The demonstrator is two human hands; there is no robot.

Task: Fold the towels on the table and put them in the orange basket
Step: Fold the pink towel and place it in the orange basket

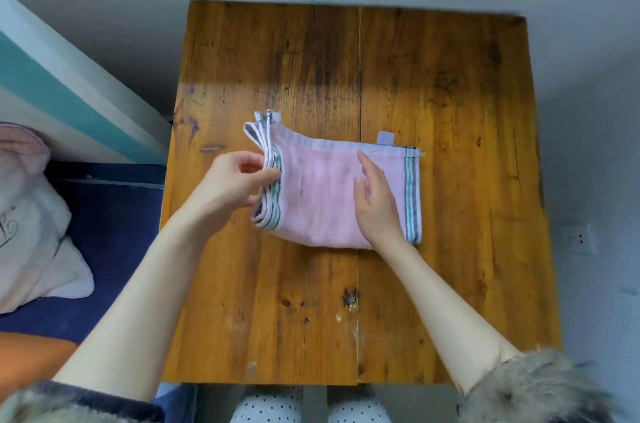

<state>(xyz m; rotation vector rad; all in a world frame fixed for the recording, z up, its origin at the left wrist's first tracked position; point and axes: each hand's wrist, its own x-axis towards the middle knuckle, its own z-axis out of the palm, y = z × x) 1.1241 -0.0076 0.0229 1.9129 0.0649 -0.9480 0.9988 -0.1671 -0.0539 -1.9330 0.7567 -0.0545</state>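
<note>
On table (433, 83), pink towel (322, 197), left hand (232, 183) pinching edge, right hand (377, 204) flat

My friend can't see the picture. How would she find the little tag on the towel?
Start at the wooden table. In its middle lies a folded pink towel with striped ends. Along the towel's far edge, near its right end, a small pale square tag pokes out onto the wood, the only bit that does so.

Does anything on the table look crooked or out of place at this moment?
Only slightly. The pink towel is folded unevenly: at its left end the layered edges fan apart where the left hand pinches them. The right hand lies flat on it. The wooden table is stained and scratched.
</note>
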